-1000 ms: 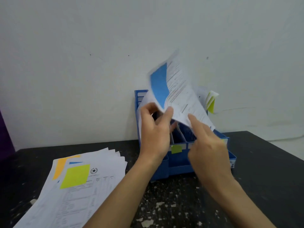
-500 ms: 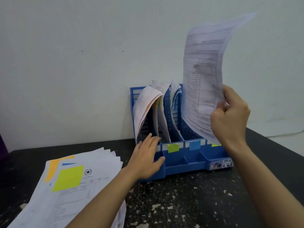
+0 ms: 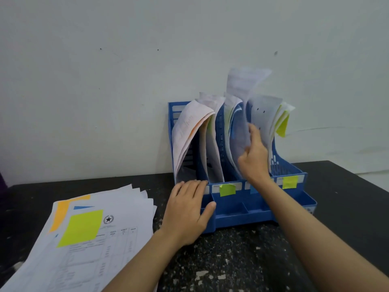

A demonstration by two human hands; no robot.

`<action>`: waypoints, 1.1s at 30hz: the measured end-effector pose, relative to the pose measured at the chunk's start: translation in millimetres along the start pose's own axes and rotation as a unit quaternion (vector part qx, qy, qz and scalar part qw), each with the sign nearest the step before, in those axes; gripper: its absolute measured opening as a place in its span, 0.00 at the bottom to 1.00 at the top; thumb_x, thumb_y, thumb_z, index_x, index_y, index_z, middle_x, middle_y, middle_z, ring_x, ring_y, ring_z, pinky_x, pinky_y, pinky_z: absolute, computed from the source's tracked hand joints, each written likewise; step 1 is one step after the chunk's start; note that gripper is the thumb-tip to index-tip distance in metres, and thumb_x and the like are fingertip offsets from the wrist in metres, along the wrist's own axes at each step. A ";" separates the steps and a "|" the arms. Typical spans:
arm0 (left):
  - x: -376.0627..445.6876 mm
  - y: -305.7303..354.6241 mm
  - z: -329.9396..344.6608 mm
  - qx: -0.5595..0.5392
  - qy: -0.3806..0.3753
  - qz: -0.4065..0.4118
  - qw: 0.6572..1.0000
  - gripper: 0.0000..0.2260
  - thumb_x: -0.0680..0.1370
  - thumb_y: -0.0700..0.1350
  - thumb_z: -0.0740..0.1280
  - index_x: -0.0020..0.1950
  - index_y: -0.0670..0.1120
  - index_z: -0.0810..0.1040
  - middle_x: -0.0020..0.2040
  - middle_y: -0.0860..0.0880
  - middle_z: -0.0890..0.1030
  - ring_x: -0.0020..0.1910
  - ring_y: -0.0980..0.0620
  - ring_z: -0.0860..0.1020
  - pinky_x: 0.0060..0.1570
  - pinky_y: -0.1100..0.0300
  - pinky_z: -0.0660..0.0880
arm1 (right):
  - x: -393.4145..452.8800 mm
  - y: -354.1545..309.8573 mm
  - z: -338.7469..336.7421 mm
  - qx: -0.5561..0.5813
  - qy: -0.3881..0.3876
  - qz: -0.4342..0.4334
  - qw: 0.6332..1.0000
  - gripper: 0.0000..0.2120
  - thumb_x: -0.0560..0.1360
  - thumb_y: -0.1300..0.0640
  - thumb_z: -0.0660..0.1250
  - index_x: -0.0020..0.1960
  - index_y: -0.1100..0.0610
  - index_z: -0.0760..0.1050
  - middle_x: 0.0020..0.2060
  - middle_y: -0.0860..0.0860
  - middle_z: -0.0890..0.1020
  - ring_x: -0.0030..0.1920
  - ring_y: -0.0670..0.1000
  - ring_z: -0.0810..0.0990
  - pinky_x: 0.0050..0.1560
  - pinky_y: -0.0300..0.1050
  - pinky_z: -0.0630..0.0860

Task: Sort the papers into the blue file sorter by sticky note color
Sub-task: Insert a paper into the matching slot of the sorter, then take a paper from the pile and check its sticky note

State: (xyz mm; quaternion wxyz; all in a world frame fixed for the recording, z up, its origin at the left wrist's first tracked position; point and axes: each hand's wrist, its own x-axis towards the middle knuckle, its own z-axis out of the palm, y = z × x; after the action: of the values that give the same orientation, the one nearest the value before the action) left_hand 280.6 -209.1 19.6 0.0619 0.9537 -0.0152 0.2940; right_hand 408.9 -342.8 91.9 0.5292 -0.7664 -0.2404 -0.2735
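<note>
The right hand (image 3: 253, 159) pinches a thin white printed sheet (image 3: 242, 114) standing in the blue plastic file sorter's (image 3: 235, 216) third slot; the left hand (image 3: 187, 209), fingers relaxed, steadies the sorter's front. Light and floppy, the sheet looks best held by one edge

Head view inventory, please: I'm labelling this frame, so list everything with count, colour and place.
file sorter: one, blue, on the table against the wall.
filed papers: several, white, standing in the sorter's slots.
slot notes: two visible, yellow-green, on the sorter's front.
paper stack: one fanned pile, white, table left; yellow-green note on top.
table: one, black, speckled.
wall: white, behind.
left hand: rests on the sorter's front left.
right hand: on a paper in the third slot; grip unclear.
</note>
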 end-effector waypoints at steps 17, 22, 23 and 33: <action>-17.4 -17.7 -50.8 -0.355 0.032 -0.095 0.930 0.18 0.75 0.40 0.68 0.64 0.51 0.72 0.61 0.56 0.76 0.60 0.62 0.72 0.59 0.67 0.70 | -90.8 -57.2 25.5 0.170 -0.069 -0.002 0.983 0.10 0.73 0.68 0.65 0.49 0.54 0.75 0.39 0.49 0.79 0.38 0.44 0.77 0.38 0.32 0.74; -64.9 -67.2 -89.8 -0.388 0.103 -0.229 0.887 0.12 0.75 0.35 0.68 0.56 0.46 0.76 0.54 0.53 0.80 0.55 0.60 0.76 0.51 0.71 0.73 | -122.3 -85.2 57.6 0.205 -0.294 0.026 0.933 0.05 0.74 0.64 0.67 0.46 0.56 0.78 0.36 0.52 0.82 0.33 0.47 0.80 0.33 0.35 0.75; -75.7 -79.7 -94.2 -0.371 0.107 -0.258 0.885 0.12 0.75 0.36 0.67 0.56 0.47 0.77 0.54 0.53 0.79 0.56 0.60 0.75 0.52 0.70 0.72 | -128.2 -87.1 65.7 0.171 -0.327 0.041 0.929 0.04 0.74 0.62 0.67 0.46 0.55 0.78 0.37 0.52 0.82 0.34 0.47 0.81 0.33 0.35 0.76; -155.9 -145.2 -106.1 -0.414 0.188 -0.476 0.753 0.09 0.77 0.36 0.65 0.57 0.41 0.77 0.52 0.47 0.78 0.46 0.57 0.75 0.42 0.65 0.70 | -166.4 -80.8 114.5 -0.174 -0.413 0.157 0.880 0.22 0.65 0.38 0.71 0.40 0.56 0.70 0.36 0.48 0.74 0.36 0.48 0.74 0.30 0.42 0.69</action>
State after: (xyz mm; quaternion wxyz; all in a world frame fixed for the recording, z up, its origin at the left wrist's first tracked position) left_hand 101.9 -52.7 3.0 0.5841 0.6444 0.3327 0.3644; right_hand 252.4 -221.8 1.5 0.2759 -0.9172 -0.2626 0.1170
